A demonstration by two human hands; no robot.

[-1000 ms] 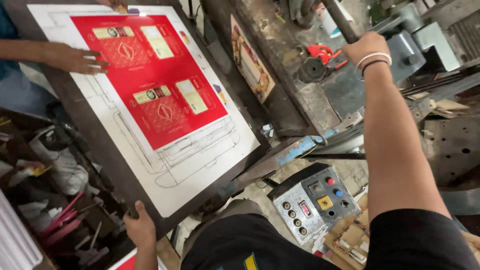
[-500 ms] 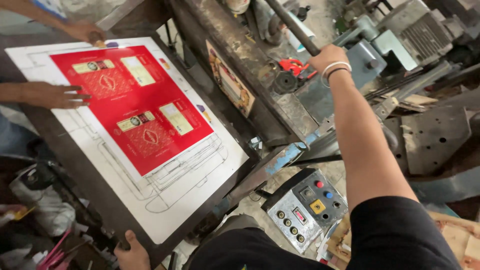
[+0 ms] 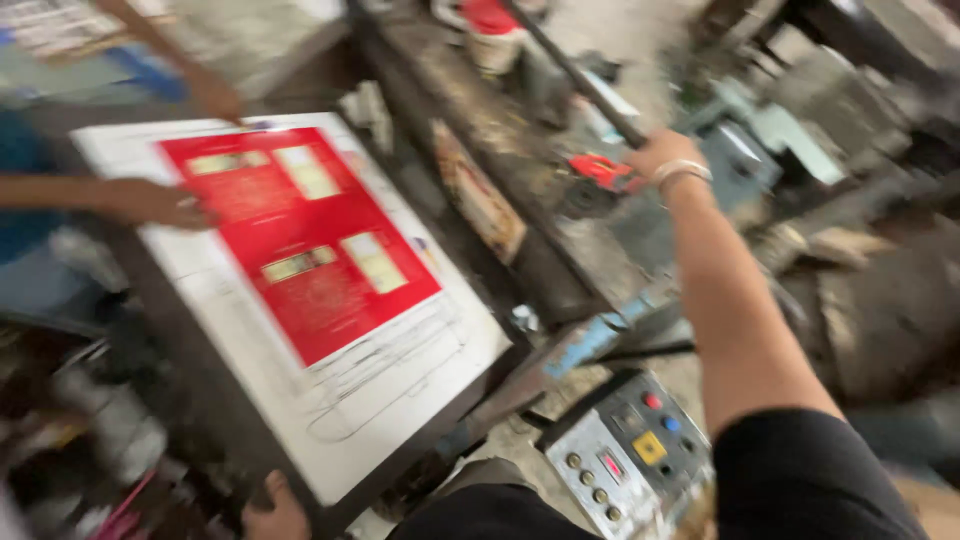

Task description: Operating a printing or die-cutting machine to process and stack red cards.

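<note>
My right hand (image 3: 655, 153), a bangle on the wrist, is closed around a long dark metal lever (image 3: 575, 70) on the greasy press. My left hand (image 3: 272, 510) grips the near corner of the dark tilted platen (image 3: 215, 420). On the platen lies a white board (image 3: 350, 400) with a red printed sheet (image 3: 300, 240) on it. Another person's two hands (image 3: 160, 205) rest on the sheet's far side. The view is blurred by motion.
A grey control box (image 3: 625, 460) with coloured buttons sits below my right arm. A red part (image 3: 605, 170) lies by the lever. A red and white can (image 3: 492, 30) stands at the back. Cluttered tools fill the lower left.
The view has swung, so the platen and sheet sit more to the right and lower in frame. My right hand stays on the lever, my left on the platen corner.
</note>
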